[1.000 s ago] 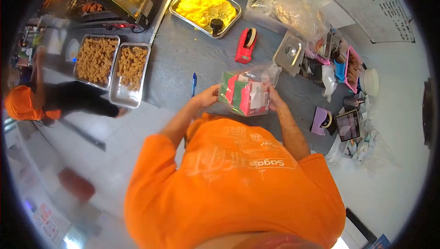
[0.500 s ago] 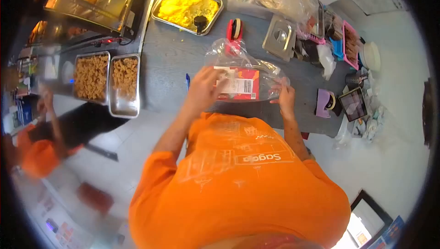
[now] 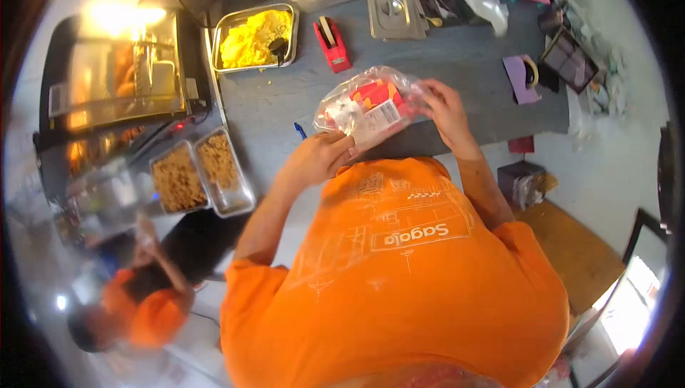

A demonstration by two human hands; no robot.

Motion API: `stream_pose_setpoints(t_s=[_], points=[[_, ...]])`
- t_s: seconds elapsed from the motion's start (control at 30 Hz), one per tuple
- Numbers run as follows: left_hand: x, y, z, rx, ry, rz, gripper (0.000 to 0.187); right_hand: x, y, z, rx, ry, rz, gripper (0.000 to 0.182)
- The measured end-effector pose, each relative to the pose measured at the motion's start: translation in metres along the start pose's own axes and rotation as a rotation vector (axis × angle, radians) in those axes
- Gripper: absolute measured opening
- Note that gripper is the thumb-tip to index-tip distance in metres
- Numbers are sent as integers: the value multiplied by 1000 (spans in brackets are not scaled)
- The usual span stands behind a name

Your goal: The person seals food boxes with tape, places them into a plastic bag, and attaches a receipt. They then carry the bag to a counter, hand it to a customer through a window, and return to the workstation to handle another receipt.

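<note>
A clear plastic bag (image 3: 335, 106) lies at the front edge of the grey counter, with a red and yellow packet (image 3: 374, 94) inside. On the packet is a white barcode label (image 3: 386, 114). My left hand (image 3: 319, 157) is closed on the bag's near left edge, fingers pinched together. At the bag's right end, my right hand (image 3: 446, 112) grips the plastic, its thumb and fingers partly blurred. A blue pen (image 3: 300, 130) rests just beyond my left hand.
Behind the bag stand a red tape dispenser (image 3: 333, 45), a tray of yellow food (image 3: 222, 59) and a lidded steel pan (image 3: 394, 11). A purple tape dispenser (image 3: 521, 81) sits right. Left are trays of brown crumbly food (image 3: 178, 179) and a co-worker in orange (image 3: 157, 316).
My left hand has gone from over the label to the bag's near left edge. The bag and packet now lie tilted, right end farther away. The whole view has turned.
</note>
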State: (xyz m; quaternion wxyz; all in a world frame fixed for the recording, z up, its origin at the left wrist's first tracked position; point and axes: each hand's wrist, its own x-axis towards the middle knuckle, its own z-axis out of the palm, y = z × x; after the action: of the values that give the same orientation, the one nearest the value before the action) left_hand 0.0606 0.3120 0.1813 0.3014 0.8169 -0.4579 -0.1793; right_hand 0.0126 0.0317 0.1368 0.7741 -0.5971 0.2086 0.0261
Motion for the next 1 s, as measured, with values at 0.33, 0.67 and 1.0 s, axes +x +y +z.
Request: stream_pose_setpoints(t_s=[0.33, 0.67, 1.0], points=[[-8, -34, 0, -286, 855, -298, 29, -13, 10, 9, -183, 156, -484, 46], [7, -119, 115, -839, -28, -391, 76, 10, 188, 50, -264, 262, 470, 84], [-1, -70, 80, -1816, 93, -652, 65, 5, 150, 62, 823, -279, 414, 74]])
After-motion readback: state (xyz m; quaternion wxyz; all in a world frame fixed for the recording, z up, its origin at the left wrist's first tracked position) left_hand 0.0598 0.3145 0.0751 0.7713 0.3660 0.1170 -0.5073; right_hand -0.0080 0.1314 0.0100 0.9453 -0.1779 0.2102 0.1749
